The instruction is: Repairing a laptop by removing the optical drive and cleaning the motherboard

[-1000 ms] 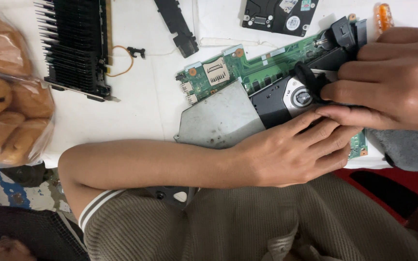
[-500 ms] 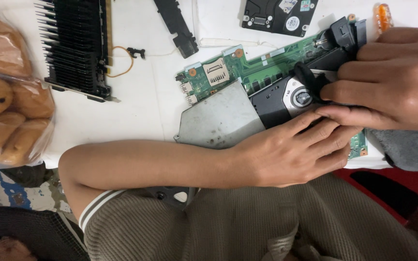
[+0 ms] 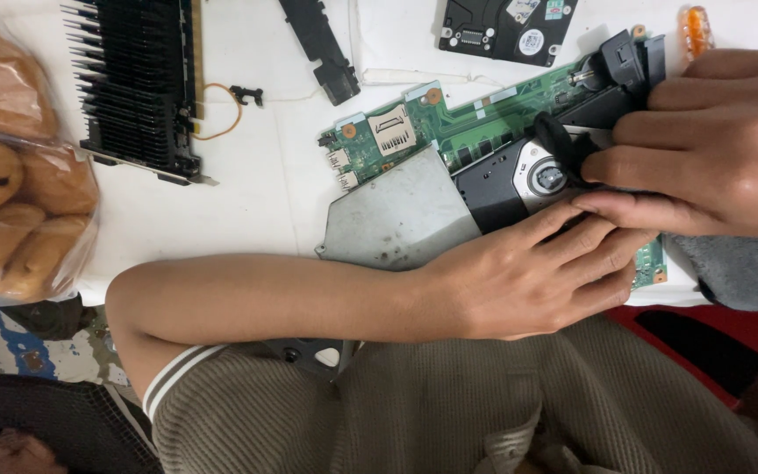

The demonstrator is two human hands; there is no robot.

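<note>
1. Motherboard [image 3: 449, 132], head view: a green laptop circuit board lying flat on the white table [image 3: 256, 211], with a grey metal plate [image 3: 396, 219] over its near corner and a black cooling fan [image 3: 528, 180] mounted mid-board.
2. Left hand [image 3: 519, 281] lies flat, fingers spread, pressing the board's near edge; it grasps nothing.
3. Right hand [image 3: 712, 149] is curled closed, fingertips pinching the black fan assembly.
4. Handling, as I judge: light, stiff but brittle, with fragile solder parts. Hold it by bare edges or the metal plate, not by components.
5. Nearby: black finned heatsink [image 3: 138, 83], hard drive [image 3: 506, 26], bagged buns [image 3: 6, 175].
</note>
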